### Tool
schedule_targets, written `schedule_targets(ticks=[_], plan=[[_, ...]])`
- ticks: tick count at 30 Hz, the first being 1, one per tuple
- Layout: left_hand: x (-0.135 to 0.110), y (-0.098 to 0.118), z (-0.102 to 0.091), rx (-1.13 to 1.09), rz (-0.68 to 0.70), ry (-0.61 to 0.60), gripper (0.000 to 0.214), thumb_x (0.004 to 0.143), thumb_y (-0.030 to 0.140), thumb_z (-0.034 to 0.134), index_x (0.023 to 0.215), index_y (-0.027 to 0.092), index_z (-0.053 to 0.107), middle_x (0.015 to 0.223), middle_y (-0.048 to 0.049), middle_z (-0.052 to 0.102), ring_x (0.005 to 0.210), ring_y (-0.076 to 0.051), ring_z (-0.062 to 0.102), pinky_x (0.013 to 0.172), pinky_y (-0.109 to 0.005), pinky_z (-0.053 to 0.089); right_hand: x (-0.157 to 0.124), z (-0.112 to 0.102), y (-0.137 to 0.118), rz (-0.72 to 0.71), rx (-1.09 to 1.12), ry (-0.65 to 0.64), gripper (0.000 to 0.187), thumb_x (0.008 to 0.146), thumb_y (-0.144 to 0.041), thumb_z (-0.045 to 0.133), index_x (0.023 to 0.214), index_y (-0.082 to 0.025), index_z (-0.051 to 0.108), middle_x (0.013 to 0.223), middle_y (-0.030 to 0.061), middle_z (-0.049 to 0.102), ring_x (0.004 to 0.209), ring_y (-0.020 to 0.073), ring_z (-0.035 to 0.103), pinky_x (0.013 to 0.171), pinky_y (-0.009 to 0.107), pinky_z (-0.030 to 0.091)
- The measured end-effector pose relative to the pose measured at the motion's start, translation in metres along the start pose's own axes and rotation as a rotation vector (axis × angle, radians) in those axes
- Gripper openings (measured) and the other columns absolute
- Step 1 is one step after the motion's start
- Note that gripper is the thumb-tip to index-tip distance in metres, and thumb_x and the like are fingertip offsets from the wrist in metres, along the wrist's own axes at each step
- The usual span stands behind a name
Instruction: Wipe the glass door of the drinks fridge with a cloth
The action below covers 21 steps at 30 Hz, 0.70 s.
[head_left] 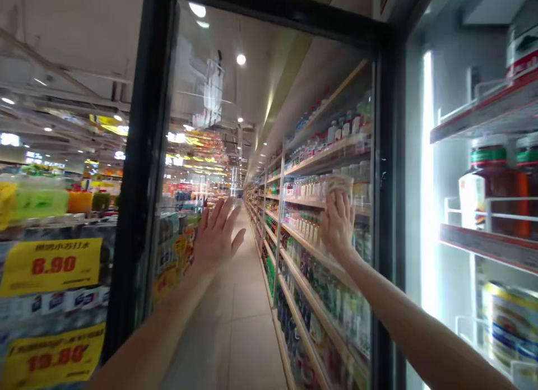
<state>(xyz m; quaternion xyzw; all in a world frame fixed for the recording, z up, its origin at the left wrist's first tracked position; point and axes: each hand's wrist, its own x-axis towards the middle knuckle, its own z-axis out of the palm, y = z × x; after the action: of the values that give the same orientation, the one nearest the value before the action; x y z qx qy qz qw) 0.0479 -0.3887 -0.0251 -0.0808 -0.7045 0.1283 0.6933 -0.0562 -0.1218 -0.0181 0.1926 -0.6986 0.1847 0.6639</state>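
A glass door in a black frame stands open in front of me. Against the right part of its pane my right hand holds a light-coloured cloth, with the fingers lying over it. The cloth shows mostly above the fingertips and is somewhat blurred. My left hand is raised at the left half of the pane, fingers spread and nothing in it. Whether its palm touches the glass I cannot tell.
On the right is a lit cooler with wire-railed shelves, bottles of dark drink and large cans. Stacked goods with yellow price signs stand at the left. Through the glass, an aisle floor runs beside long bottle shelves.
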Motion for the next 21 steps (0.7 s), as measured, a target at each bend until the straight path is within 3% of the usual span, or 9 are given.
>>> schedule_targets(ticks=[1, 5, 7, 10, 12, 16, 19, 21], plan=[[0.0, -0.001, 0.001, -0.008, -0.001, 0.0, 0.056, 0.087, 0.035, 0.047, 0.14, 0.023, 0.033, 0.143, -0.011, 0.038, 0.136, -0.024, 0.028, 0.112, -0.045, 0.02, 0.0, -0.001, -0.005, -0.021, 0.002, -0.023, 0.052, 0.09, -0.032, 0.03, 0.139, -0.016, 0.037, 0.146, 0.0133, 0.035, 0.137, 0.0296, 0.024, 0.107, 0.054, 0.027], [-0.004, -0.002, 0.0, -0.041, -0.015, -0.041, 0.048, 0.089, 0.037, 0.044, 0.134, 0.019, 0.041, 0.143, -0.0123, 0.039, 0.138, -0.024, 0.025, 0.112, -0.046, 0.019, -0.004, -0.001, -0.036, -0.363, 0.081, -0.217, 0.049, 0.089, -0.034, 0.037, 0.135, -0.021, 0.044, 0.144, 0.0079, 0.038, 0.137, 0.0265, 0.024, 0.11, 0.05, 0.024], [-0.008, -0.001, -0.002, -0.062, -0.028, -0.091, 0.045, 0.09, 0.036, 0.04, 0.132, 0.018, 0.042, 0.144, -0.0119, 0.038, 0.138, -0.023, 0.023, 0.113, -0.045, 0.018, 0.001, -0.001, -0.046, -0.301, 0.107, -0.191, 0.048, 0.088, -0.033, 0.037, 0.135, -0.021, 0.044, 0.143, 0.0082, 0.04, 0.137, 0.0283, 0.025, 0.109, 0.054, 0.023], [-0.014, 0.0, -0.009, -0.089, -0.025, -0.159, 0.042, 0.092, 0.032, 0.035, 0.13, 0.017, 0.043, 0.143, -0.0114, 0.039, 0.139, -0.021, 0.021, 0.114, -0.043, 0.017, 0.013, 0.002, -0.052, 0.013, 0.113, -0.063, 0.054, 0.09, -0.035, 0.034, 0.14, -0.014, 0.036, 0.148, 0.0138, 0.03, 0.138, 0.0321, 0.019, 0.109, 0.057, 0.018], [-0.016, 0.001, -0.014, -0.121, -0.021, -0.187, 0.043, 0.091, 0.032, 0.032, 0.131, 0.016, 0.041, 0.143, -0.0112, 0.039, 0.139, -0.02, 0.02, 0.114, -0.043, 0.016, 0.013, 0.005, -0.062, -0.025, 0.165, -0.069, 0.057, 0.09, -0.039, 0.033, 0.14, -0.011, 0.033, 0.149, 0.0148, 0.027, 0.139, 0.0314, 0.016, 0.111, 0.055, 0.014], [-0.009, 0.012, -0.026, -0.221, -0.052, -0.157, 0.046, 0.092, 0.033, 0.025, 0.135, 0.017, 0.031, 0.145, -0.0114, 0.035, 0.14, -0.019, 0.019, 0.114, -0.043, 0.017, -0.014, 0.007, -0.113, -0.311, 0.334, -0.184, 0.057, 0.088, -0.037, 0.035, 0.14, -0.014, 0.032, 0.149, 0.0101, 0.03, 0.141, 0.0243, 0.012, 0.114, 0.05, 0.011], [0.003, 0.024, -0.032, -0.325, -0.008, -0.143, 0.046, 0.093, 0.034, 0.016, 0.136, 0.02, 0.027, 0.146, -0.0085, 0.033, 0.139, -0.015, 0.02, 0.113, -0.038, 0.022, -0.03, 0.002, -0.146, -0.305, 0.519, -0.206, 0.057, 0.087, -0.029, 0.032, 0.142, -0.015, 0.024, 0.147, 0.0087, 0.034, 0.14, 0.0196, 0.018, 0.115, 0.046, 0.015], [0.011, 0.031, -0.031, -0.352, -0.016, -0.132, 0.048, 0.094, 0.035, 0.011, 0.138, 0.019, 0.022, 0.145, -0.0092, 0.034, 0.138, -0.013, 0.023, 0.112, -0.036, 0.027, -0.03, -0.003, -0.145, -0.25, 0.651, -0.188, 0.059, 0.088, -0.024, 0.026, 0.145, -0.015, 0.015, 0.146, 0.0086, 0.035, 0.138, 0.0168, 0.025, 0.113, 0.042, 0.022]])
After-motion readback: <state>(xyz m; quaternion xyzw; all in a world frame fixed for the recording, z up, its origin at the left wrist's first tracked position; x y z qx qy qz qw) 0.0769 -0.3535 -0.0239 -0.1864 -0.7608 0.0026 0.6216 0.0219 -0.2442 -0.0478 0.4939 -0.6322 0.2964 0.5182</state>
